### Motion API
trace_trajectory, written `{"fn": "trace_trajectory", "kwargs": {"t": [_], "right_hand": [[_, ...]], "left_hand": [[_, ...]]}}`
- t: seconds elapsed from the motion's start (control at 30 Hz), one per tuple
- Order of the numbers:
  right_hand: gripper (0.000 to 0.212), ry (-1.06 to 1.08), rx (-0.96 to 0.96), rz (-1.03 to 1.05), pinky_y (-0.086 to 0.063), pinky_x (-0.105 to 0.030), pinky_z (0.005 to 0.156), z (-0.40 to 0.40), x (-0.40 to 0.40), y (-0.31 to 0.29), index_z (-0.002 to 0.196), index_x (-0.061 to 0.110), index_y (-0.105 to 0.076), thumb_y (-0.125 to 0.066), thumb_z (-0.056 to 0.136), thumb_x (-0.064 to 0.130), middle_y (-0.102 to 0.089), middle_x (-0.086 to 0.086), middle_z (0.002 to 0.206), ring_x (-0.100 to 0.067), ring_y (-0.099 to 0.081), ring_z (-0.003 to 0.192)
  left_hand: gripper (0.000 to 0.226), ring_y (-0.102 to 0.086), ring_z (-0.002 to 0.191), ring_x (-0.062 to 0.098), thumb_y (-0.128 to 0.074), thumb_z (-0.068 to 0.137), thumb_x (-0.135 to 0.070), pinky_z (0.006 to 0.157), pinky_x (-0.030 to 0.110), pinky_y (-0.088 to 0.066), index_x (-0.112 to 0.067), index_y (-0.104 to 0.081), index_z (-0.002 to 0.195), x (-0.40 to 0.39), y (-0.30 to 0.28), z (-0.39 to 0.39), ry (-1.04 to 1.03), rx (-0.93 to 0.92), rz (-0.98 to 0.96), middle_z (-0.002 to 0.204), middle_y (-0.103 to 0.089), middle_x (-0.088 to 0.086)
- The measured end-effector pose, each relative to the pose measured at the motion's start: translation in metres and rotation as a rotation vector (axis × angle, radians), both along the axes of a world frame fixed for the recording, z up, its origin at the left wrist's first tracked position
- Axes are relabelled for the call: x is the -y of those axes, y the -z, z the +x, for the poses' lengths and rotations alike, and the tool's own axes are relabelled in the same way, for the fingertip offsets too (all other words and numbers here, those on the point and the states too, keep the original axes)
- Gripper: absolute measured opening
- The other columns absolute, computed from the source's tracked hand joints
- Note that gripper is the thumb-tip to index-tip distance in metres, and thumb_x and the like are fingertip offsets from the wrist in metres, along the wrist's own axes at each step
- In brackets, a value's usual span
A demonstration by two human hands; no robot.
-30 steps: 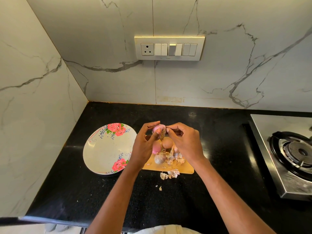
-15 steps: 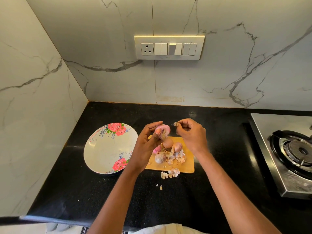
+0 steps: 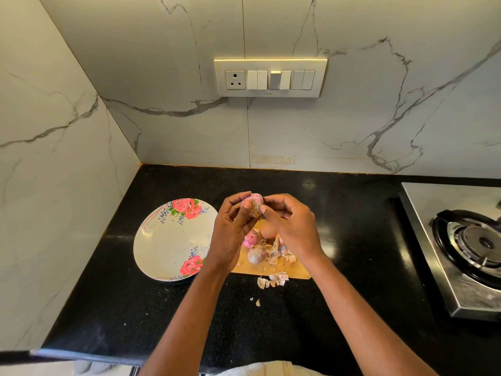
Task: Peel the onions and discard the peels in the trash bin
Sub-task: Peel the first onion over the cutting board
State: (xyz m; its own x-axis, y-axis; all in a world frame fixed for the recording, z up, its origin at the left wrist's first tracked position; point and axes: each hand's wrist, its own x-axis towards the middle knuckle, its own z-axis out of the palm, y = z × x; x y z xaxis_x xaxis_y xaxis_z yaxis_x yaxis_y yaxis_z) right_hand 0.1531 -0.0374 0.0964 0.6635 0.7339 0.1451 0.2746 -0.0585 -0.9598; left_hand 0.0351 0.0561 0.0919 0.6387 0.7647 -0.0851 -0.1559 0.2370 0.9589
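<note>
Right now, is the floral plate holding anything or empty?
Empty: the floral plate shows only its rose pattern, though the left hand hides its right edge.

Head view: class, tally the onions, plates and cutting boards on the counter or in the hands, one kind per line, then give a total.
Onions: 4 plainly seen: held onion, pink onion, brown onion, purple-grey onion; the right hand may hide another
Plates: 1, the plate
Cutting boards: 1, the cutting board
Total: 6
</note>
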Motion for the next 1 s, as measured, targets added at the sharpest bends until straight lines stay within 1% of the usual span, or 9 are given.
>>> {"fn": "trace_trajectory", "kwargs": {"t": [0.07,0.13,0.2,0.43,0.57,0.67,0.83,0.93,1.0], "right_hand": [[0.024,0.030,-0.026,0.029,-0.060,-0.027,0.085,-0.0027,-0.0007,0.0002,0.110,0.015,-0.075,-0.076,0.089,0.028,-0.076,0.007,0.100,-0.004,-0.073,0.094],[0.020,0.043,-0.019,0.024,-0.062,-0.032,0.084,-0.0032,-0.0006,0.0018,0.109,0.015,-0.077,-0.075,0.091,0.023,-0.077,0.007,0.097,-0.005,-0.073,0.091],[0.018,0.044,-0.003,0.012,-0.062,-0.033,0.082,-0.0033,-0.0004,0.0023,0.108,0.014,-0.077,-0.074,0.091,0.020,-0.077,0.007,0.095,-0.006,-0.074,0.089],[0.014,0.085,0.012,-0.011,-0.062,-0.030,0.079,-0.0024,0.0013,0.0042,0.103,0.018,-0.078,-0.075,0.091,0.023,-0.076,0.011,0.090,-0.004,-0.073,0.086],[0.019,0.026,-0.029,-0.001,-0.062,-0.031,0.083,-0.0013,0.0015,0.0021,0.108,0.015,-0.077,-0.075,0.091,0.023,-0.077,0.007,0.096,-0.006,-0.074,0.090],[0.022,0.019,0.004,0.003,-0.062,-0.028,0.083,-0.0012,0.0024,0.0013,0.109,0.015,-0.077,-0.077,0.090,0.026,-0.076,0.008,0.097,-0.004,-0.073,0.091],[0.019,0.052,0.078,-0.016,-0.061,-0.026,0.080,-0.0014,0.0037,0.0029,0.105,0.018,-0.078,-0.076,0.089,0.029,-0.076,0.011,0.092,-0.002,-0.072,0.087],[0.021,0.058,0.087,-0.020,-0.062,-0.026,0.080,-0.0018,0.0036,0.0039,0.105,0.018,-0.078,-0.076,0.089,0.031,-0.076,0.011,0.092,-0.003,-0.073,0.088],[0.021,0.059,0.079,-0.015,-0.061,-0.024,0.079,-0.0020,0.0036,0.0038,0.105,0.017,-0.078,-0.076,0.089,0.031,-0.076,0.011,0.093,-0.003,-0.072,0.087]], "left_hand": [[0.042,-0.066,0.121,0.023,-0.060,0.093,-0.030,0.100,0.037,-0.056,-0.013,-0.056,0.131,0.0002,-0.0002,0.0006,-0.012,0.012,-0.009,0.129,-0.068,0.009],[0.041,-0.067,0.120,0.023,-0.060,0.093,-0.030,0.096,0.034,-0.058,-0.014,-0.057,0.130,0.0002,-0.0006,0.0007,-0.021,0.014,-0.014,0.128,-0.069,0.008],[0.038,-0.068,0.118,0.023,-0.060,0.094,-0.029,0.093,0.032,-0.058,-0.016,-0.058,0.129,-0.0001,-0.0005,-0.0001,-0.026,0.019,-0.022,0.126,-0.070,0.006],[0.038,-0.068,0.118,0.021,-0.060,0.092,-0.030,0.093,0.030,-0.058,-0.018,-0.059,0.128,0.0032,0.0008,-0.0002,-0.014,0.018,-0.015,0.123,-0.070,0.001],[0.038,-0.067,0.119,0.021,-0.061,0.091,-0.031,0.096,0.033,-0.057,-0.019,-0.059,0.127,0.0019,-0.0008,-0.0010,-0.029,0.030,-0.030,0.125,-0.070,0.004],[0.039,-0.068,0.119,0.022,-0.061,0.092,-0.030,0.096,0.034,-0.057,-0.017,-0.058,0.128,0.0017,-0.0012,-0.0006,-0.030,0.024,-0.028,0.126,-0.070,0.005],[0.039,-0.069,0.117,0.019,-0.060,0.092,-0.030,0.094,0.031,-0.058,-0.016,-0.058,0.129,0.0039,0.0005,0.0016,-0.035,0.003,-0.017,0.122,-0.072,0.000],[0.040,-0.069,0.115,0.018,-0.060,0.092,-0.030,0.092,0.029,-0.058,-0.015,-0.058,0.130,0.0047,0.0008,0.0026,-0.043,0.005,-0.022,0.120,-0.073,-0.002],[0.042,-0.069,0.115,0.019,-0.060,0.092,-0.030,0.092,0.029,-0.058,-0.014,-0.058,0.130,0.0055,0.0007,0.0034,-0.049,0.006,-0.027,0.120,-0.072,-0.001]]}}
